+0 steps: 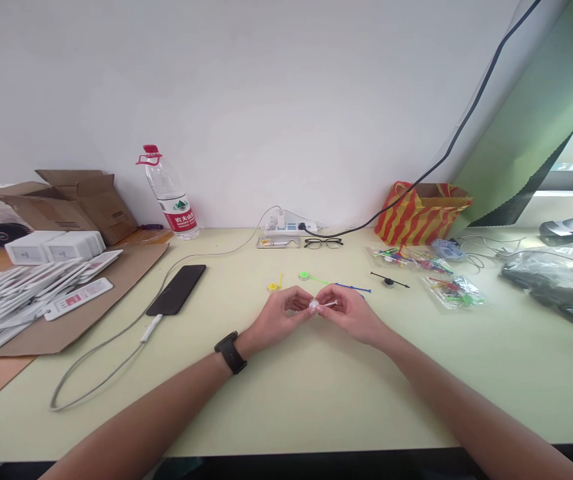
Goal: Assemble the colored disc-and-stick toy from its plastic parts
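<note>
Above the table's middle, my left hand (286,315) and my right hand (347,313) meet fingertip to fingertip. Both pinch a small white plastic piece (314,304), round at one end, with a thin white stalk pointing right. The fingers partly cover it. Similar small pieces lie just beyond my hands: a yellow one (273,287), a green one (304,275) with a thin stalk, and a black one (389,283) with two thin arms. A blue stalk (351,287) shows behind my right hand, its other end hidden.
A phone (176,290) on a charging cable lies left, near a cardboard box (74,207) and stacked white tags (21,293). Behind are a bottle (179,212), a power strip (291,229) and glasses (323,243). Right are a striped bag (411,220) and plastic packets (455,292).
</note>
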`<state>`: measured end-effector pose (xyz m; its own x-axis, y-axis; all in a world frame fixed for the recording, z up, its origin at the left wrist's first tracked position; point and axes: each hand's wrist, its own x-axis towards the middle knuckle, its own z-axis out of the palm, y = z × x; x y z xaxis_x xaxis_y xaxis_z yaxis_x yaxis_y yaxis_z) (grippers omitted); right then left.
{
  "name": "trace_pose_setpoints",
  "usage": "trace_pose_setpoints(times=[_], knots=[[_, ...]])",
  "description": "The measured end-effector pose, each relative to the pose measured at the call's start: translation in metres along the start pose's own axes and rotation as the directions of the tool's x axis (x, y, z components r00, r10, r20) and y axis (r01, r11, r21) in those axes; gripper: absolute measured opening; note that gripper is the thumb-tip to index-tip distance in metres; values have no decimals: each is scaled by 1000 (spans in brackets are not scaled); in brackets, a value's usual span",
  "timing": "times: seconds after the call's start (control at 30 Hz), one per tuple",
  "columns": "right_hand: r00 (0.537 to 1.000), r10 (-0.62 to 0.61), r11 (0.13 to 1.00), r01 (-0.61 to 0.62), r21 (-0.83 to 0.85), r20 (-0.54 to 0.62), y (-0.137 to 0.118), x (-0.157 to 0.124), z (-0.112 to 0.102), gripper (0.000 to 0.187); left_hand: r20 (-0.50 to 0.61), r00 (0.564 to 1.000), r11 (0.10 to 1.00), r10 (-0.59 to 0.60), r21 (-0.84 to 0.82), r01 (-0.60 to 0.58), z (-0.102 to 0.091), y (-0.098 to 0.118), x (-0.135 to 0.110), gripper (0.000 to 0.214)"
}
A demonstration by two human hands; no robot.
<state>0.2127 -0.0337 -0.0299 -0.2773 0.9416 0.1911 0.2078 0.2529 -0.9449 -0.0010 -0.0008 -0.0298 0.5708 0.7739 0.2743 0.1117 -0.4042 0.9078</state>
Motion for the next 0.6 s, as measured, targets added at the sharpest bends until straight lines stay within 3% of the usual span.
trace_pose_setpoints(times=[0.23, 0.6], knots=[[999, 21, 998, -23, 61, 34, 0, -1, 0, 27, 19, 1000, 1000, -9, 18, 8, -1, -2, 0, 29], [999, -10, 1000, 9, 27, 37, 2, 0, 0, 22, 25, 1000, 1000, 4, 15, -4, -1, -3, 0, 28]])
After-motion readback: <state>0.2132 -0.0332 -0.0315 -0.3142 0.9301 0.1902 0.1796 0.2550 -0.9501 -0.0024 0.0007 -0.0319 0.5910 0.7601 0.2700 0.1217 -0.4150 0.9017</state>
